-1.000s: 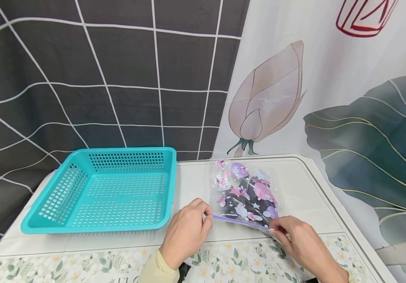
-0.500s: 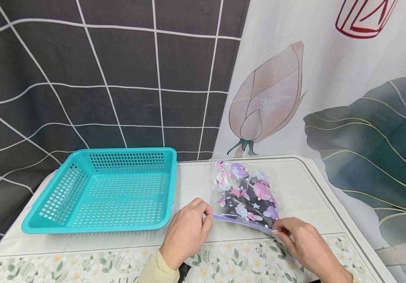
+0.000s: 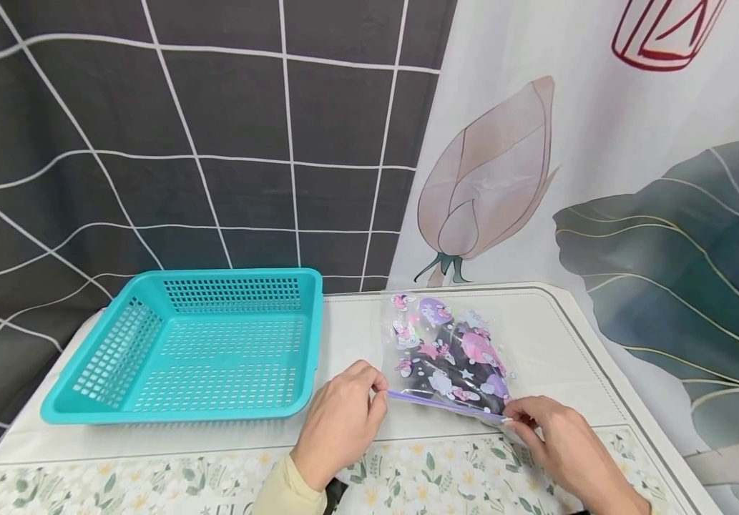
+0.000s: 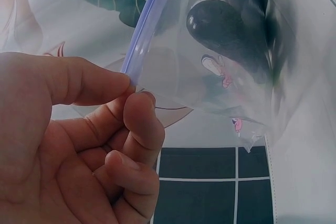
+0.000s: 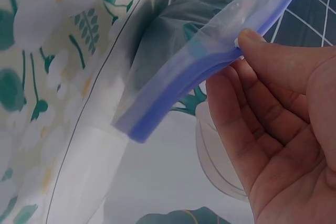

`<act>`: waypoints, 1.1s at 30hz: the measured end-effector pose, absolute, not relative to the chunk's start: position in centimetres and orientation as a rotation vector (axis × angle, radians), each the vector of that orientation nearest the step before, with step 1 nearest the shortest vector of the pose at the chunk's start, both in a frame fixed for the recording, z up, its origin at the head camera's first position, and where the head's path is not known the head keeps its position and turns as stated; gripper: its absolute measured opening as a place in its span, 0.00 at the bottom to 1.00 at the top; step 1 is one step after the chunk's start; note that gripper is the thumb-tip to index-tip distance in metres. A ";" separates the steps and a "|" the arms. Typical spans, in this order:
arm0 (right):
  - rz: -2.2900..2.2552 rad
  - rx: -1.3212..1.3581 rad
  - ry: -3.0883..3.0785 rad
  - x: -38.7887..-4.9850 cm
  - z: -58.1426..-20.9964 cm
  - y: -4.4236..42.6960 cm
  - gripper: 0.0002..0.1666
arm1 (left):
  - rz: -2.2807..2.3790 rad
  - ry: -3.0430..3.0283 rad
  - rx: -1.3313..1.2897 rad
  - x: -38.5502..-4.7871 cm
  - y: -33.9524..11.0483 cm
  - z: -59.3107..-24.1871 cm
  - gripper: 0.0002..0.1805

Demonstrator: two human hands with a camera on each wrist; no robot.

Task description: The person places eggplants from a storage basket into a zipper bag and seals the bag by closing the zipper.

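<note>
A clear zip bag (image 3: 449, 350) printed with pink and purple cartoon figures lies on the table, its purple zip edge (image 3: 440, 404) facing me. Something black and rounded (image 4: 220, 24) shows through the plastic; its kind is unclear. My left hand (image 3: 343, 415) pinches the left end of that edge between thumb and forefinger. Toward the edge's other end, my right hand (image 3: 565, 443) pinches the zip at a small white piece, perhaps a slider (image 5: 237, 42). In the right wrist view, a length of purple strip (image 5: 173, 85) extends past the fingers.
A turquoise perforated plastic basket (image 3: 227, 343) stands left of the bag, close to my left hand. A pale cover with a floral band (image 3: 150, 476) lies over the table (image 3: 556, 350). Behind hang a dark gridded curtain (image 3: 234, 114) and a white flower-printed one (image 3: 601, 129).
My right hand has slid a little to the right and slightly toward me along the zip edge. The left hand keeps its pinch in place, and the bag has hardly moved.
</note>
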State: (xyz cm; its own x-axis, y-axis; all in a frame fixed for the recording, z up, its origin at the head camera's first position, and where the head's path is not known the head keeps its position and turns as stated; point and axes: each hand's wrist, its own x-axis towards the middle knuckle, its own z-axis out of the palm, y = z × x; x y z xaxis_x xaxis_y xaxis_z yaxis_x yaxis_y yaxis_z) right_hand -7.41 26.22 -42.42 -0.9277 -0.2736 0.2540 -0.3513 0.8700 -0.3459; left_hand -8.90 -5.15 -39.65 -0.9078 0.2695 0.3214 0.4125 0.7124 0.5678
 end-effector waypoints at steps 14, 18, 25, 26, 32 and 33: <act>0.537 0.470 -2.827 -7.5 -42.5 27.1 0.11 | -0.958 -2.711 -0.525 -9.1 -5.3 -39.9 0.05; 0.538 0.430 -2.876 -7.4 -42.4 27.3 0.09 | -0.957 -2.718 -0.519 -9.0 -5.2 -39.8 0.05; 0.538 0.374 -2.915 -7.4 -42.5 27.7 0.10 | -0.951 -2.710 -0.513 -9.0 -5.3 -39.8 0.05; 0.535 0.379 -2.909 -7.4 -42.5 27.7 0.11 | -0.949 -2.708 -0.513 -9.0 -5.4 -39.8 0.05; 0.531 0.371 -2.925 -7.3 -42.5 28.0 0.11 | -0.950 -2.703 -0.519 -9.0 -5.5 -39.7 0.05; 0.531 0.363 -2.932 -7.3 -42.5 28.0 0.11 | -0.950 -2.702 -0.518 -9.0 -5.5 -39.7 0.05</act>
